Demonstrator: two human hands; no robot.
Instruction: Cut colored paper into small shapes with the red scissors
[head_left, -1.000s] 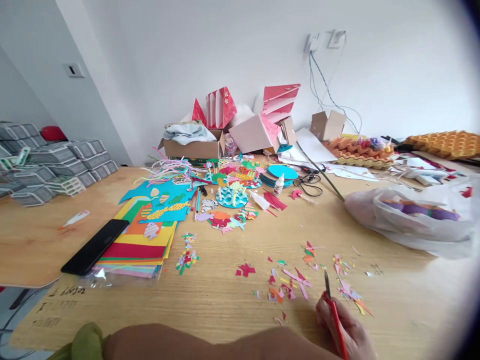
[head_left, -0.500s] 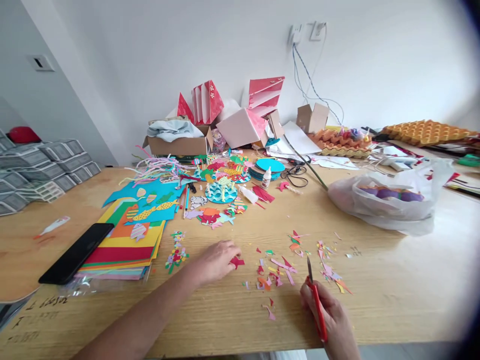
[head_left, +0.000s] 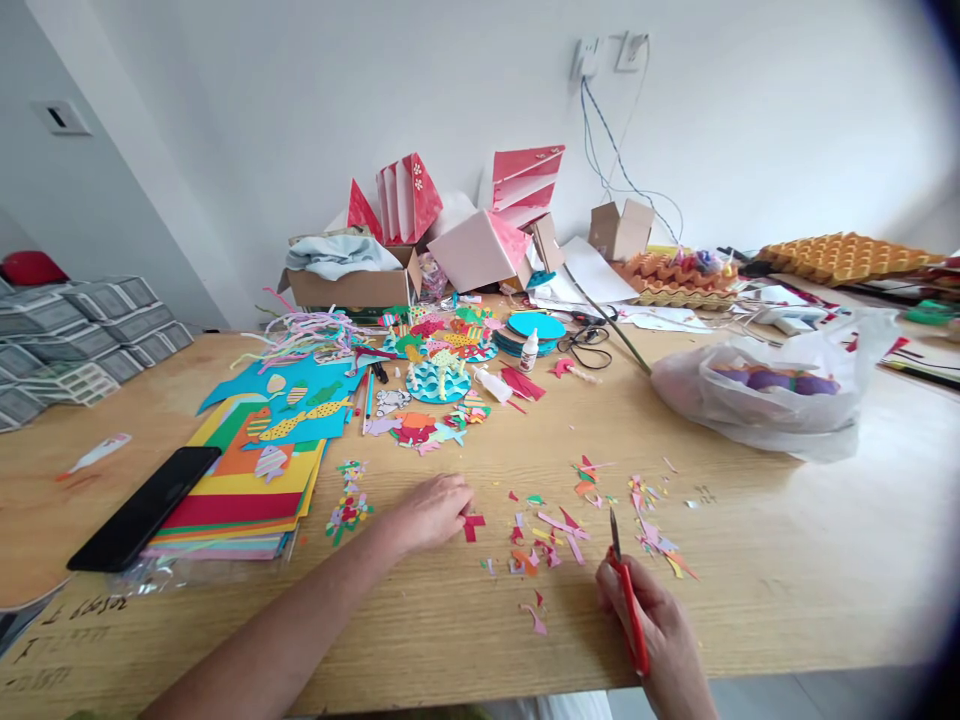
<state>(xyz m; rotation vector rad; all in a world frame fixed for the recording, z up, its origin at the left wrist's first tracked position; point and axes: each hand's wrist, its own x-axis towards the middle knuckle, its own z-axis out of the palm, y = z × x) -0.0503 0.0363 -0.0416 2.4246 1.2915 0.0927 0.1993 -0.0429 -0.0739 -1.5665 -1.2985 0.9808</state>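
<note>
My left hand [head_left: 431, 510] reaches across the wooden table [head_left: 787, 560], knuckles up, fingertips curled down onto a small red paper piece [head_left: 472, 526]. My right hand [head_left: 660, 640] rests near the front edge, fingers wrapped round red-handled scissors [head_left: 626, 590] whose closed blades point away from me. Between the two hands lie several coloured paper scraps [head_left: 555, 535].
A stack of coloured paper sheets [head_left: 240, 490] with a black phone [head_left: 139, 520] lies at the left. Paper cut-outs, glue bottles [head_left: 529, 352] and cardboard boxes [head_left: 352, 285] crowd the back. A clear plastic bag [head_left: 765, 395] lies at the right. Grey trays [head_left: 90, 335] are stacked far left.
My left arm has come out from under the view and its hand has settled on the red paper piece. The right hand with the scissors has barely shifted.
</note>
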